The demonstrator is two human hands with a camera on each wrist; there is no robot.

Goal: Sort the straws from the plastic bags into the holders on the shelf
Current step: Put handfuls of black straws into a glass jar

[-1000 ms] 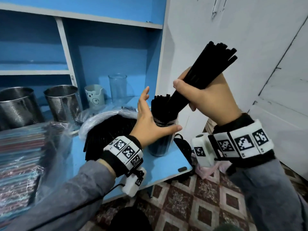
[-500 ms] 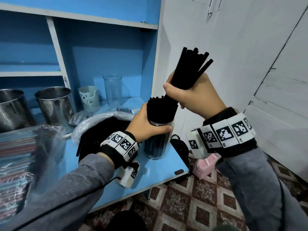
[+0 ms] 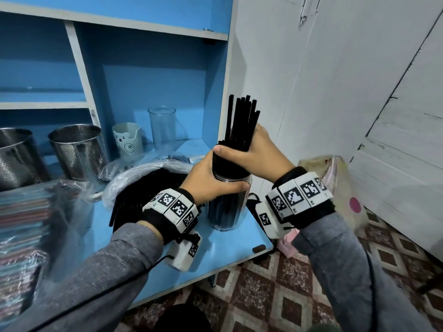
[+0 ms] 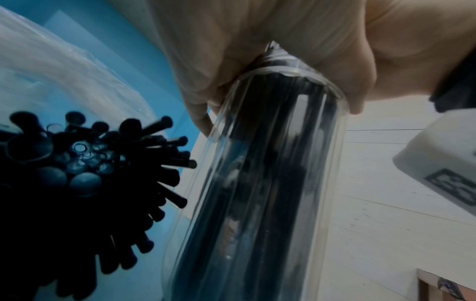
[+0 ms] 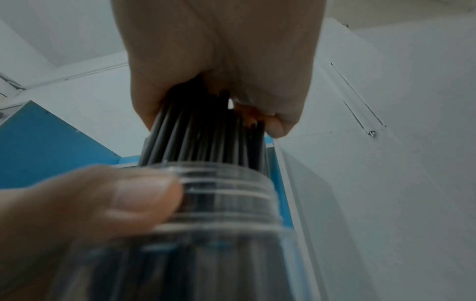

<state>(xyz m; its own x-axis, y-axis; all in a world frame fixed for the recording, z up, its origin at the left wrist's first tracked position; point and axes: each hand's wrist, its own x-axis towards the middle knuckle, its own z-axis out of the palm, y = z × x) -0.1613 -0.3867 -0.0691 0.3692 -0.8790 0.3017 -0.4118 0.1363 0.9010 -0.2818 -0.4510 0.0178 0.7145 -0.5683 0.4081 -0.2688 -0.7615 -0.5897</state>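
We grip the neck of a clear glass jar (image 3: 226, 207) with our left hand (image 3: 211, 179), thumb across the front just under its threaded rim, fingers wrapped around the back; the jar stands upright near the front right corner of the blue shelf board (image 3: 230, 245) and is packed with black straws. Our right hand (image 3: 257, 155) is clenched around a bundle of black straws (image 3: 242, 121), held nearly vertical with its lower ends going into the jar's mouth and its upper ends sticking up above our fist. Just left of the jar lies an open plastic bag (image 3: 143, 171) with more black straws spilling toward us. Farther left, a second plastic bag (image 3: 26, 224) holds coloured straws. Behind them on the shelf stand two perforated steel holders (image 3: 79, 152), a pale bear-face cup (image 3: 127, 142) and an empty clear glass (image 3: 161, 127), all well apart from our hands.
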